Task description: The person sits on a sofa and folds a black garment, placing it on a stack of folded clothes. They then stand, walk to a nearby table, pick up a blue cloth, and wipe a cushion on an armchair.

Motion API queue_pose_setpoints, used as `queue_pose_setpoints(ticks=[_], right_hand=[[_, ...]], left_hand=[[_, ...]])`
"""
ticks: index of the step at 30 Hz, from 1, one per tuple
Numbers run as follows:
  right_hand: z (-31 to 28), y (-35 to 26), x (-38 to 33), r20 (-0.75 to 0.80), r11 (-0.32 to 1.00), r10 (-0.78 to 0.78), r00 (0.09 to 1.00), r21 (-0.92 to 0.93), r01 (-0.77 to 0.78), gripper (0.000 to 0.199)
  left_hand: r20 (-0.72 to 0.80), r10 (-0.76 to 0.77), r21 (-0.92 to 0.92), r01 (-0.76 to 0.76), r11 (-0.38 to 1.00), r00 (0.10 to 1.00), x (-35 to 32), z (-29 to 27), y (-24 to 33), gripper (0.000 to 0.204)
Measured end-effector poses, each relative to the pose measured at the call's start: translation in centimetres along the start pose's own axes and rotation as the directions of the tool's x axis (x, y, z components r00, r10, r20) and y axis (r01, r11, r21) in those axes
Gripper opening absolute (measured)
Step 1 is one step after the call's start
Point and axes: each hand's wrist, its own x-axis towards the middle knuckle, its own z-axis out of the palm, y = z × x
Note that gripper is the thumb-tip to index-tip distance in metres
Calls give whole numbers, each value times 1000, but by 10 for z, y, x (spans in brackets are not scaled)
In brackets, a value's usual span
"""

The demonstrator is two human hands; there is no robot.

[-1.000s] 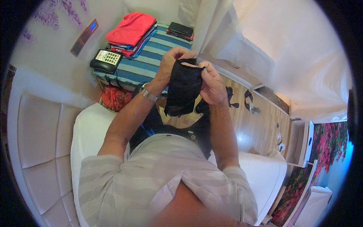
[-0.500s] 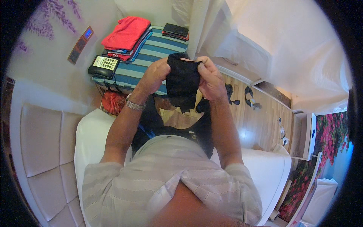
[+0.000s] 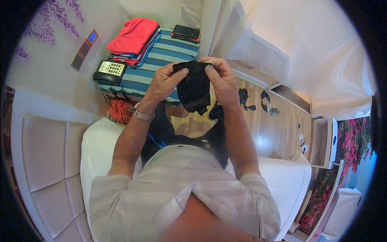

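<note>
A small black sock point(image 3: 193, 86) hangs between my hands above the gap between my knees. Its top edge is stretched wide, and the lower end dangles loose and uneven. My left hand point(image 3: 167, 80) pinches the upper left corner, thumb in front and fingers behind. At the opposite corner my right hand point(image 3: 222, 80) has the same kind of pinch, its thumb pressed on the cloth. A metal-banded watch point(image 3: 144, 114) circles my left wrist.
Ahead stands a blue-striped surface point(image 3: 171, 46) with folded clothes point(image 3: 135, 36), a dark wallet-like item point(image 3: 186, 31) and a telephone point(image 3: 109, 72). A red bag point(image 3: 121, 111) sits below it. Dark items point(image 3: 245, 99) lie on the wooden floor point(image 3: 262, 125). I sit on a white bed point(image 3: 274, 173).
The sock's top edge has dropped slightly, and its lower end has risen a little. My thumbs now lie across its front, and my right hand has shifted slightly left.
</note>
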Motion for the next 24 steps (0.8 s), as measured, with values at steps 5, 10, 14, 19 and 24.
queue_pose_setpoints(ticks=[5,10,14,19,24], right_hand=[[-13,20,6,59,993,-90,994,83,85,14],[-20,17,4,133,974,70,989,206,-97,15],[-14,13,5,-66,996,81,995,-24,-82,21],[-5,4,6,-106,984,133,985,134,-119,44],[-6,9,4,30,982,179,983,-61,-177,42]], left_hand=[[66,-42,-71,46,996,997,-1,-3,4,27],[108,-56,-181,75,981,993,0,0,19,29],[18,18,-70,-17,997,1000,6,9,29,29],[-83,34,98,-26,995,996,15,7,22,30],[-112,78,44,-73,996,991,23,10,25,32]])
